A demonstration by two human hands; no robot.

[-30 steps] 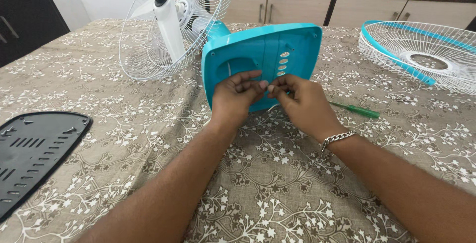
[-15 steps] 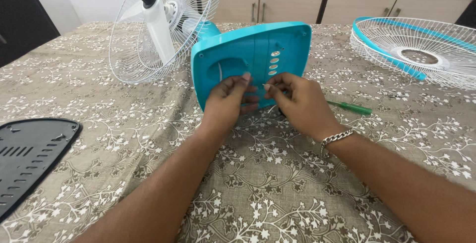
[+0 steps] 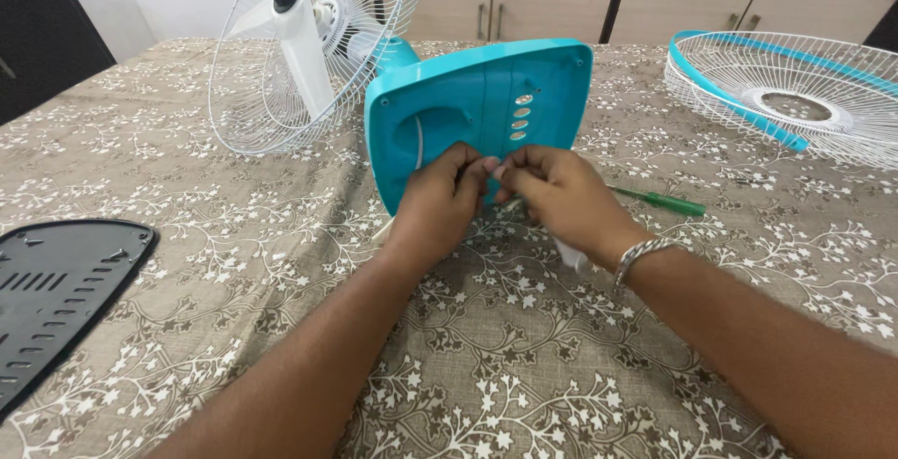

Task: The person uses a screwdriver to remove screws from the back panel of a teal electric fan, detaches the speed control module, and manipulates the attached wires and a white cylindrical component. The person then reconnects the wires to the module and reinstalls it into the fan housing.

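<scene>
A turquoise fan base [image 3: 486, 103] lies tipped on edge, its hollow underside facing the camera.

- The left hand [image 3: 440, 199] is curled, fingertips pinched together.
- The right hand [image 3: 561, 199] is curled too, its fingertips meeting the left's.
- Both forearms reach forward, converging; a bracelet circles the right wrist.

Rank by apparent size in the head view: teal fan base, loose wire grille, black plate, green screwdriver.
1. Teal fan base
2. Loose wire grille and black plate: similar, both cut off by the frame, and the plate lies nearer the camera, so unranked.
3. Green screwdriver, clearly smallest, partly behind the right hand.
</scene>
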